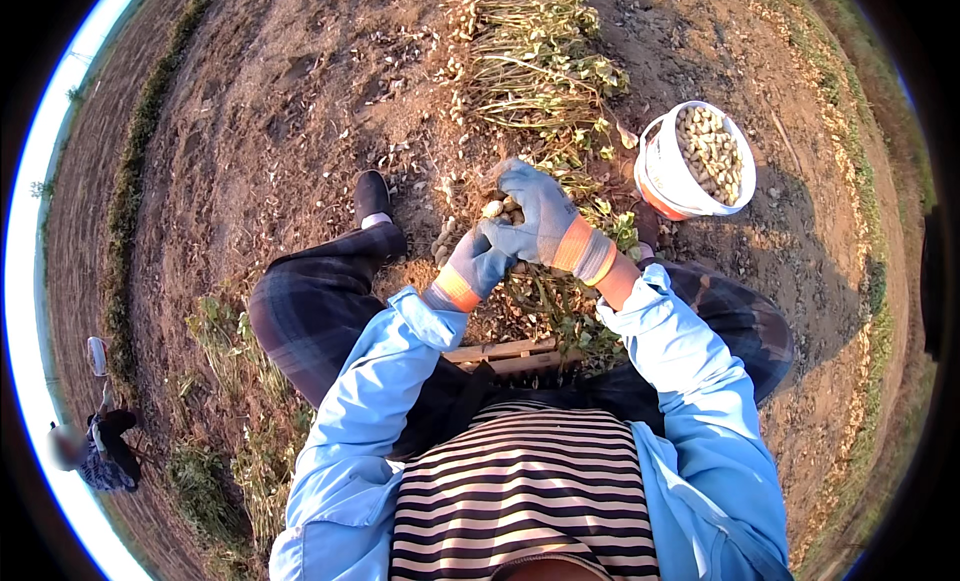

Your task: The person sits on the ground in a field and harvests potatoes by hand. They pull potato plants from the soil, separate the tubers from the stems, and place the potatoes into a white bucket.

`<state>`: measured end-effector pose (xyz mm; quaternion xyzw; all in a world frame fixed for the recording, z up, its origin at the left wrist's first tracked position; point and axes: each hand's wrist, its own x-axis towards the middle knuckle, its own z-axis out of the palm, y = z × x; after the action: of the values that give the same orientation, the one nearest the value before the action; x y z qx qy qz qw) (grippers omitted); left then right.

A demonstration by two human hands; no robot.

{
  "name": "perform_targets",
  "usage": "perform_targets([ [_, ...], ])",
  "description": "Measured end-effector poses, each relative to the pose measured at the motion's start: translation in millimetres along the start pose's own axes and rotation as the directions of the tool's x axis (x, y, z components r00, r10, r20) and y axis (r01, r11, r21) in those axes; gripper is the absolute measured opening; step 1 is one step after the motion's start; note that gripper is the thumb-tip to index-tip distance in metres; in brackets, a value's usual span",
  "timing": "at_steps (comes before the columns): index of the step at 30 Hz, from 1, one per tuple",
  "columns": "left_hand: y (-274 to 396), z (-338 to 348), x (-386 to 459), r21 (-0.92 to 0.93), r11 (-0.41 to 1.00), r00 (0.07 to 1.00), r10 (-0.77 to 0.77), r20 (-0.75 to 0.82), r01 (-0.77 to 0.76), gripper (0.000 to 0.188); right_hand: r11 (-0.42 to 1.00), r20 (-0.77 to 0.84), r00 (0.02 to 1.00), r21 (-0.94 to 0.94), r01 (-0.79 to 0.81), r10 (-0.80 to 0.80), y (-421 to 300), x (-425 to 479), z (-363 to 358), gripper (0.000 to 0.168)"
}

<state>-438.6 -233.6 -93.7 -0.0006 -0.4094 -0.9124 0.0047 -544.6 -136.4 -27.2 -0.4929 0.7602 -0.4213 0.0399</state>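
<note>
Both hands wear grey-blue work gloves with orange cuffs and meet in front of the seated body. My left hand (pixel 480 270) is closed around part of a cluster of peanut pods (pixel 504 209), touching my right hand. My right hand (pixel 534 212) curls over the same cluster from above, its fingertips partly hidden. More pods (pixel 444 242) show just left of my left hand. Pulled peanut plants (pixel 536 63) lie in a row ahead, their pods toward the left. To the right, a white bucket (pixel 660 172) holds many peanuts (pixel 709 153).
A low wooden seat or crate (pixel 510 352) is beneath the body. Leafy stems (pixel 555 300) lie between the legs, and more plants (pixel 247 363) at the left. Dry leaf litter covers the soil (pixel 300 108). Another person (pixel 112 450) sits far left near a small bucket (pixel 97 356).
</note>
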Motion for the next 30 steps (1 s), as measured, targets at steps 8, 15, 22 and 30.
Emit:
perform_targets([
  [8,1,8,1,0.1,0.988,0.977,-0.093,-0.191,0.113,0.035,0.975,-0.159,0.971,0.16,-0.153,0.178,-2,-6,11,0.018],
  [15,-5,2,5,0.695,0.69,0.954,0.299,-0.019,-0.202,0.026,0.976,-0.341,0.92,0.165,-0.146,0.195,-5,-5,21,0.013],
  [22,-6,-5,7,0.768,0.622,0.971,0.237,0.001,-0.153,0.024,0.863,-0.347,0.81,0.368,-0.346,0.473,3,-3,37,0.016],
  [30,-11,-12,8,0.976,0.162,0.971,0.213,0.112,-0.148,0.019,0.868,-0.408,0.778,0.356,-0.346,0.477,11,-5,45,0.016],
])
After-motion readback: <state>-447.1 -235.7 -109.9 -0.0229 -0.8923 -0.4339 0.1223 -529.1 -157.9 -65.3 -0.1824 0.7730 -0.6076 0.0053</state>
